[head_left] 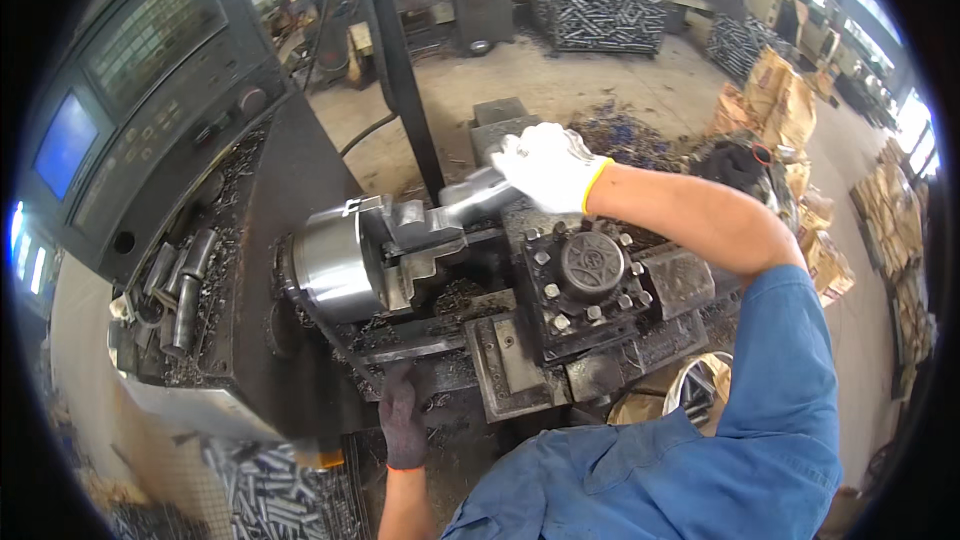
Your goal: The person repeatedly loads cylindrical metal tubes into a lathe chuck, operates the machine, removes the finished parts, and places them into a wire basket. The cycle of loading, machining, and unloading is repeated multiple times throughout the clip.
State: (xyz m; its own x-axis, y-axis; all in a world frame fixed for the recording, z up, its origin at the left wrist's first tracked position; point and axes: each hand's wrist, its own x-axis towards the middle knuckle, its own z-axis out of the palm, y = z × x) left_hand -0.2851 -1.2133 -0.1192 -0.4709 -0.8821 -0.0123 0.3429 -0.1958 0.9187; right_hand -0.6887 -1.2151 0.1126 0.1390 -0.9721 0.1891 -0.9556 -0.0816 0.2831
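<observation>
My right hand (550,165), in a white glove with a yellow cuff, is closed round one end of a grey metal cylinder (475,196). Slightly blurred, the cylinder slants down to the left beside the jaws (408,223) of a lathe chuck (340,260); whether it touches them I cannot tell. Below the chuck, my left hand (402,418) in a dark glove with an orange cuff is closed at the lower end of a long dark rod (335,338). That rod runs up to the left side of the chuck. The square tool post (590,275) stands under my right forearm.
Short metal cylinders (187,295) lie among chips on the machine's left ledge. A control panel with a blue screen (66,145) rises behind them. A bin of metal parts (275,490) stands lower left, a bucket (700,380) lower right. Large piles of parts (605,15) fill the back.
</observation>
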